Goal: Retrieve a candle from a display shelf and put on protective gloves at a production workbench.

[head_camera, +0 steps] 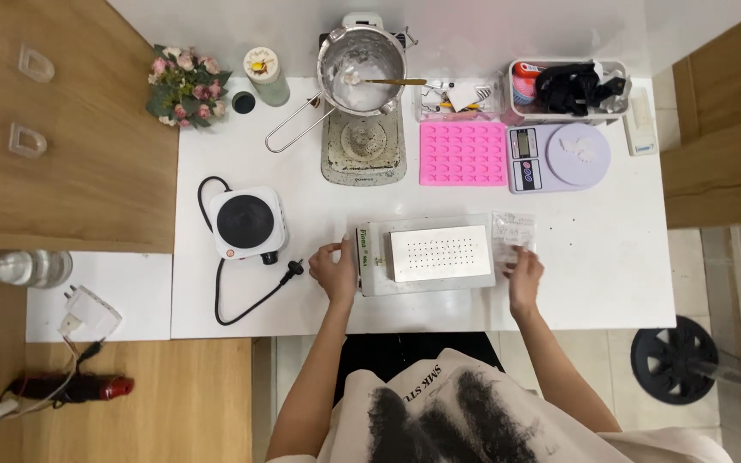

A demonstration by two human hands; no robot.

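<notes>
2 hands flank grey perforated box near bench front edge.
Left hand fingers curled on box's left end; right hand pinches clear packet; bare bench right.

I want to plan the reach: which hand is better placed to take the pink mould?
Probably the right hand: it rests at the metal box's right end, below the pink mould. The left hand is further away.

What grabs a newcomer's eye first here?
Probably the bright pink mold at the back of the white table, beside the digital scale. Next, the left hand and right hand flanking the grey box with a perforated metal top at the front centre.
</notes>
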